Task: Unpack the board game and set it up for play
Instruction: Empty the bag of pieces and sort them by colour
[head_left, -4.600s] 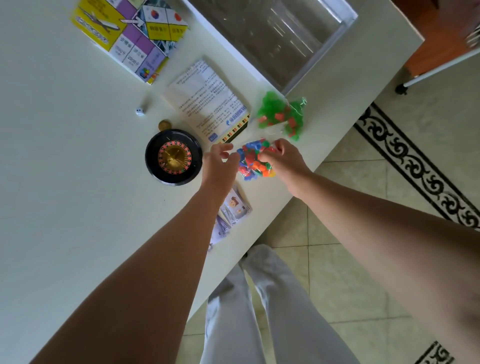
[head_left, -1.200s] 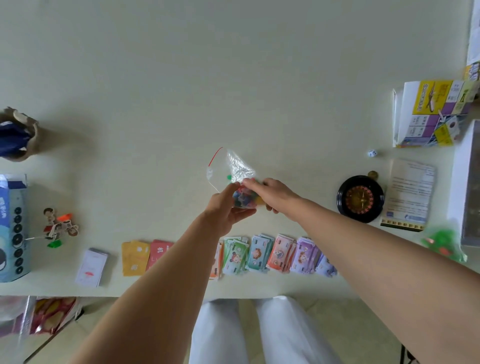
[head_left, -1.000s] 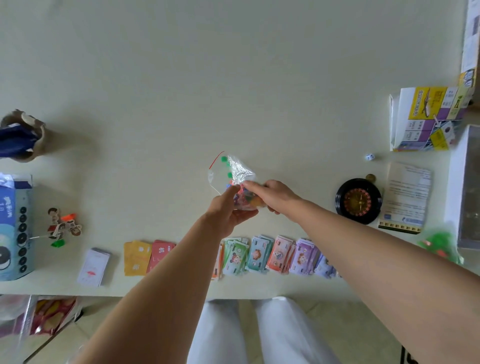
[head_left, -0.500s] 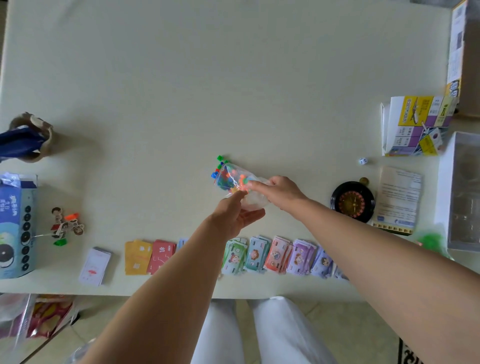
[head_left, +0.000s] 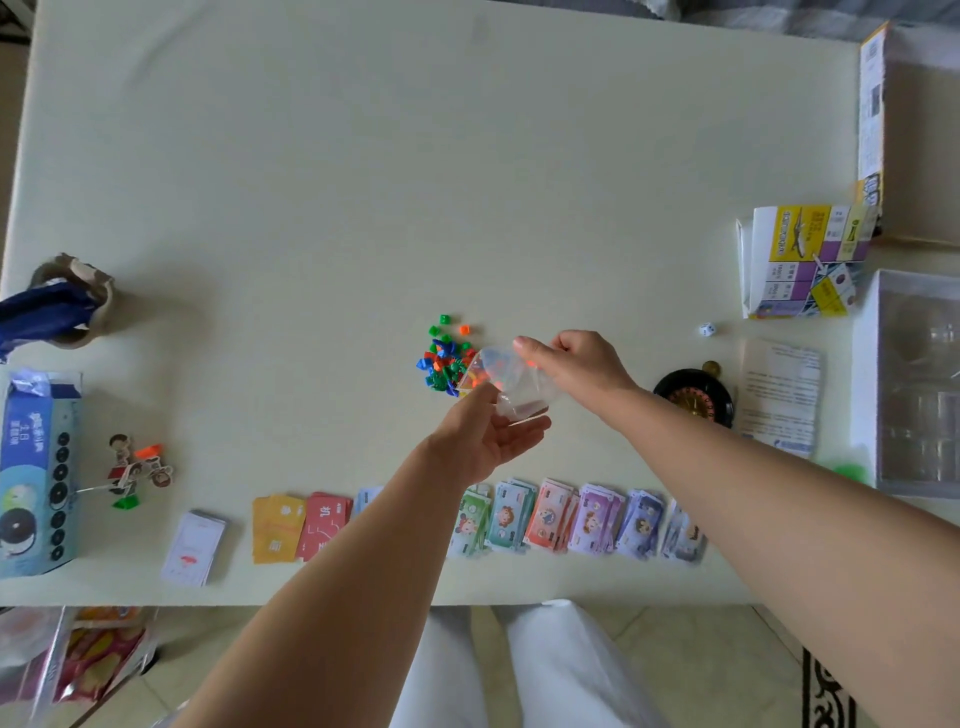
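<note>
- I am watching through the head camera, which looks down on a big pale tabletop (head_left: 363, 182).
- In the middle, both hands hold a small clear bag (head_left: 519, 395) just above the tabletop.
- The left hand (head_left: 480, 444) is palm up under the bag. Its thumb lies on top and its fingers (head_left: 522, 432) curl below, so it pinches the bag's lower end.
- The right hand (head_left: 576, 364) pinches the bag's upper edge between its thumb and first finger. Its other fingers are curled in.
- The bag is tipped with its mouth to the left. I can see a few orange bits inside it.
- Just beside the bag's mouth is a little pile of tiny game pieces (head_left: 444, 364), green, blue and orange. A few lie loose a bit past the pile.
- Along the near edge is a row of play money (head_left: 571, 519) in green, pink and purple stacks. The left arm hides part of the row.
- Left of the money are yellow cards (head_left: 275, 527), red cards (head_left: 322, 525) and a white deck (head_left: 193, 545).
- Further left stand small paper figures (head_left: 132, 473), next to a blue box (head_left: 36, 473).
- To the right, a black spinning wheel (head_left: 693, 397) peeks out behind the right arm, with a white die (head_left: 706, 329) near it.
- A rule sheet (head_left: 779, 395) lies beside the wheel, and the folded game board (head_left: 802, 260) sits farther back.
- A clear tray (head_left: 919, 384) is at the right edge.
</note>
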